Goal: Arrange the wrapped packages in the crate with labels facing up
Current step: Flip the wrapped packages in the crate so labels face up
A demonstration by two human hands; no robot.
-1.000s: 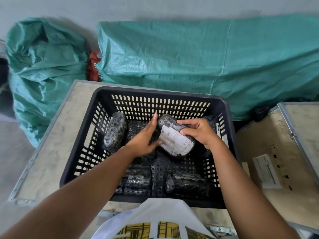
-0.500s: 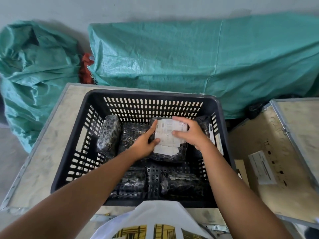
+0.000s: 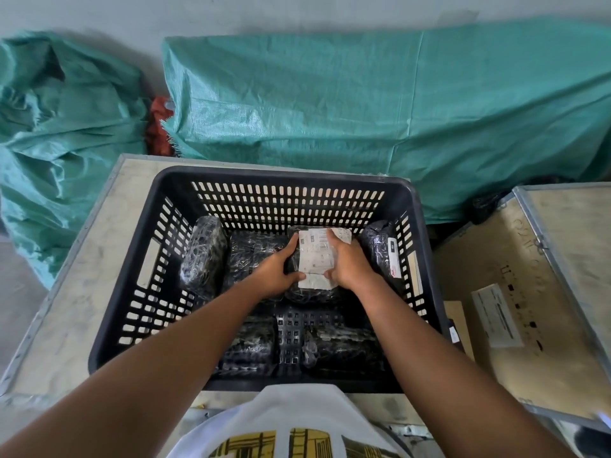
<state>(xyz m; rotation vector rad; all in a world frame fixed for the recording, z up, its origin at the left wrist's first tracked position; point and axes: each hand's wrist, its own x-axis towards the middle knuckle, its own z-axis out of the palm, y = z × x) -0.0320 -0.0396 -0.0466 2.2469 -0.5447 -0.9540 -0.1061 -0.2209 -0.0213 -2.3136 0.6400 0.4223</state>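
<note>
Here my left hand and right hand clasp the labelled package from either side, its white label facing up, in the crate toward 12 o'clock. Touching it at 9 o'clock lies a black wrapped package, with another leaning on the left wall. At 3 o'clock 1 more stands against the right wall. 2 packages lie at 6 o'clock under my forearms. Green sacks crowd behind the table.
</note>
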